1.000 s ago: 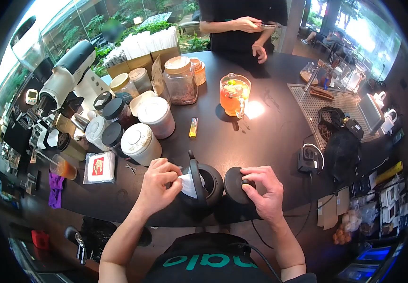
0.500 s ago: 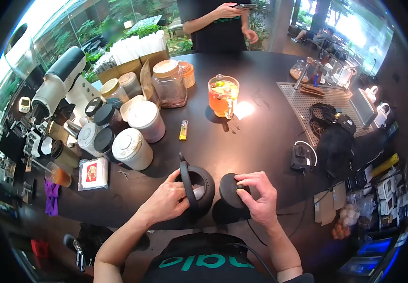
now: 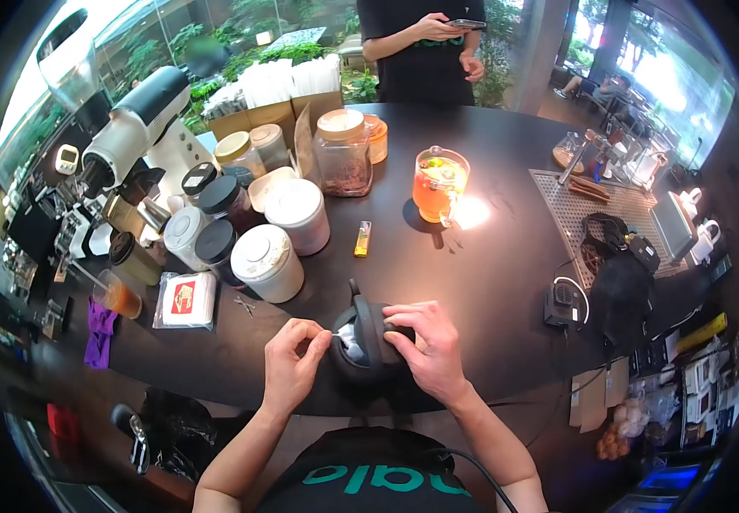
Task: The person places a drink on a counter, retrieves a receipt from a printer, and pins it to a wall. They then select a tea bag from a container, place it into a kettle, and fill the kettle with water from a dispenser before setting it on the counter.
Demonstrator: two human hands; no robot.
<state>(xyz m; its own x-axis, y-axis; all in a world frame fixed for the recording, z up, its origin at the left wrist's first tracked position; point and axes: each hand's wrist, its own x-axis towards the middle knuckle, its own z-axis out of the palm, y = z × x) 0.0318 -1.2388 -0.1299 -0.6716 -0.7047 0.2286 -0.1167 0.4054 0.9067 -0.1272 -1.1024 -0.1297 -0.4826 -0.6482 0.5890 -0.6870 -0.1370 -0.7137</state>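
Observation:
A round black teapot (image 3: 354,369) stands near the front edge of the table, its hoop handle upright. Inside its mouth shows a white tea bag (image 3: 350,344). At the left of the rim, my left hand (image 3: 295,355) is closed, thumb and forefinger pinching what looks like the bag's thin string. My right hand (image 3: 431,346) grips the black lid (image 3: 374,329) by its knob; the lid is tipped on edge and overlaps the right side of the teapot's opening. Some of the lid and knob is hidden behind the fingers.
A yellow lighter (image 3: 362,239) lies beyond the teapot, and a glass pitcher (image 3: 438,192) of orange drink with fruit stands farther back. Lidded canisters (image 3: 268,265) crowd the left. At right are a metal drip tray (image 3: 549,192) and a small black device (image 3: 564,303). Across the table, a person (image 3: 416,60) holds a phone.
My right hand has brought the lid leftward from beside the teapot to its opening. My left hand has left the pot's side and now pinches at the rim. The camera view has shifted slightly.

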